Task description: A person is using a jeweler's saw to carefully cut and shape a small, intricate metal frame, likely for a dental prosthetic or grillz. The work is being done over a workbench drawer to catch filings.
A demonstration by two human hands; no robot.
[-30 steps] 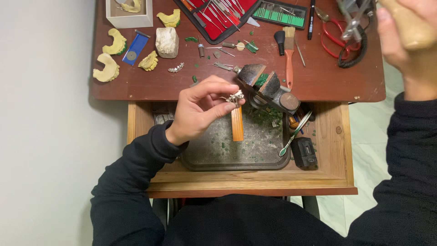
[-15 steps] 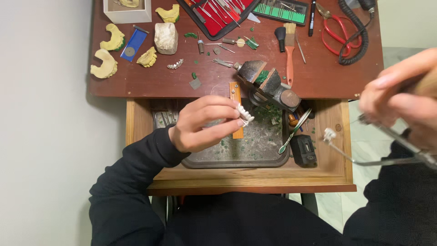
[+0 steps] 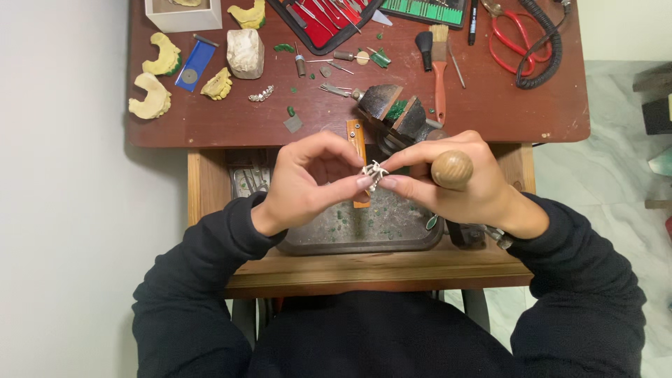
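Hands meet above the pulled-out wooden drawer (image 3: 210,210) at the front edge of the dark red worktop (image 3: 490,105). Between them we see a small silvery metal piece (image 3: 374,172), thin and spiky, perhaps a dental casting; its exact shape is too small to tell. The left hand (image 3: 311,183) pinches it between thumb and fingertips. The right hand (image 3: 448,183) touches it from the other side with thumb and forefinger, while its remaining fingers curl around a tool with a round wooden knob (image 3: 451,169).

We judge the piece to be very light, stiff and easily dropped or bent, so it is best held at its thicker middle rather than by its fine prongs.

Under the hands, a grey metal tray (image 3: 350,234) sits in the drawer and holds scattered green crumbs, likely wax. An orange-handled tool (image 3: 357,136) runs from the tray towards the worktop's front edge, beside a small bench vise (image 3: 392,112).

Towards the back edge, an open red case (image 3: 325,21) holds slim metal instruments. At the back left corner, a white box (image 3: 183,15) holds a yellowish plaster cast; more pale yellow casts (image 3: 155,77) lie loose along the left edge. Red scissors (image 3: 511,35) lie near the back right corner.
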